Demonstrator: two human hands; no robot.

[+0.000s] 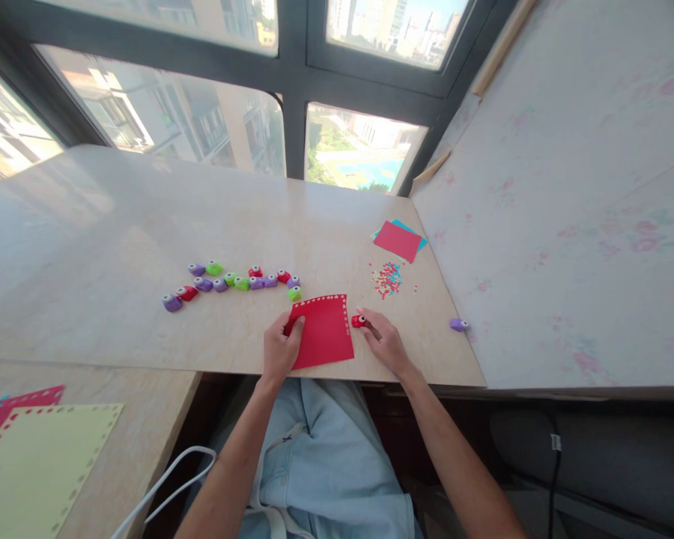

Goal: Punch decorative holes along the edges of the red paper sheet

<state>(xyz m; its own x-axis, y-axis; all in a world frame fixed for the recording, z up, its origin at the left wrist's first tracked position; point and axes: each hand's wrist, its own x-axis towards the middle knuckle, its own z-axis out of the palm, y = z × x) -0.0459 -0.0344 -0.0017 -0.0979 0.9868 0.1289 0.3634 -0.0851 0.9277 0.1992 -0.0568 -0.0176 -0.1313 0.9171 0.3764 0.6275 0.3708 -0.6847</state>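
Observation:
A red paper sheet with punched holes along its top and right edges lies at the near edge of the beige table. My left hand grips the sheet's left edge, thumb on top. My right hand holds a small red paper punch pressed against the sheet's right edge. Both forearms reach up from my lap.
A row of several purple, green and red punches lies left of the sheet. Punched confetti and red and blue sheets lie at the right. A purple punch rests on the white board. Yellow and red punched sheets lie lower left.

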